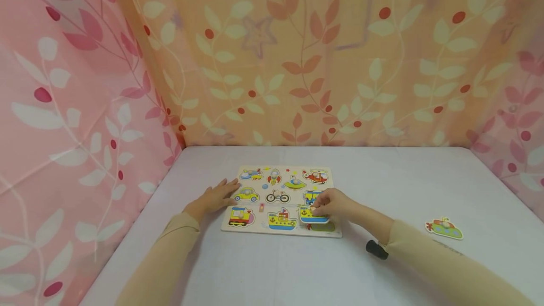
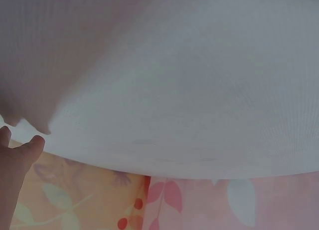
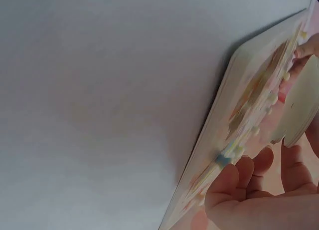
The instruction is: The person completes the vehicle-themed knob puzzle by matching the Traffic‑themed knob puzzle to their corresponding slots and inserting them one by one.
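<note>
A wooden peg puzzle board with vehicle pictures lies on the table. My right hand pinches a yellow-and-blue ship piece by its knob, above the board's near right corner. Partly covered beneath it is the green submarine-shaped spot. In the right wrist view the pale back of the ship piece shows, tilted and apart from the board. My left hand rests at the board's left edge, fingers extended. A ship picture with a red top sits just left of the held piece.
A green submarine piece with a knob lies on the white table at right, beyond my right forearm. A black object is at my right wrist. Patterned curtains stand behind and at both sides.
</note>
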Demonstrator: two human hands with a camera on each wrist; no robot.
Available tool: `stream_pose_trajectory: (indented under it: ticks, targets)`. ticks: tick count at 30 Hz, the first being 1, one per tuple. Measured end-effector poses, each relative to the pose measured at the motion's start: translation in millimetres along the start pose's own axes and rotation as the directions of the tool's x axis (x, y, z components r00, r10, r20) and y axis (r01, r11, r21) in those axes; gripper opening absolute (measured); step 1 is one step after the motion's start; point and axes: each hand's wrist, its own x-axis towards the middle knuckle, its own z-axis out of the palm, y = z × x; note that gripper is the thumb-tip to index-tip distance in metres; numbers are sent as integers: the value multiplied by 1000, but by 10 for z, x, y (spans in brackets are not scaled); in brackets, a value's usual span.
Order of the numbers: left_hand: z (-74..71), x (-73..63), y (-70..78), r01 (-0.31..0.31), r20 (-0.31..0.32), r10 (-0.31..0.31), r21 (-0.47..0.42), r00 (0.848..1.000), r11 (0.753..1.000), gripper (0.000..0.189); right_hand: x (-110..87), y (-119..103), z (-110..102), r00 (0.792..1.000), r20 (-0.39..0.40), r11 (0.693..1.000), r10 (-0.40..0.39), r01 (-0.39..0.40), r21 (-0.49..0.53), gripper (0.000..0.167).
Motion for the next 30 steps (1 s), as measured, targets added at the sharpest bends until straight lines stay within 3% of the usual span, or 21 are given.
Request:
stream_pose_trajectory:
  ticks: [5,11,16,21,30]
  targets:
    - [3,-17,7,-14,-1,14,7,1000,1000,67,39,-78,131,1000,-2,1000,18,-18,8,12]
    - [-9,-30,5,-39,-15,39,3,999,999,66,85,-194,255,997,10,997,-72,72,-22,11]
    - [-2,-22,3,-44,-14,44,6,999,999,66,124,-304,374,996,3,994,-90,90,-64,11]
    - [22,-11,-13,-18,-7,18,10,1000,1000,68,166,-420,501,996,24,994,-82,84,-76,12]
    - [13,16,-8,-5,-11,5,-7,1000,1000,65,318,-448,661,998,-27,985,-61,56,-163,15]
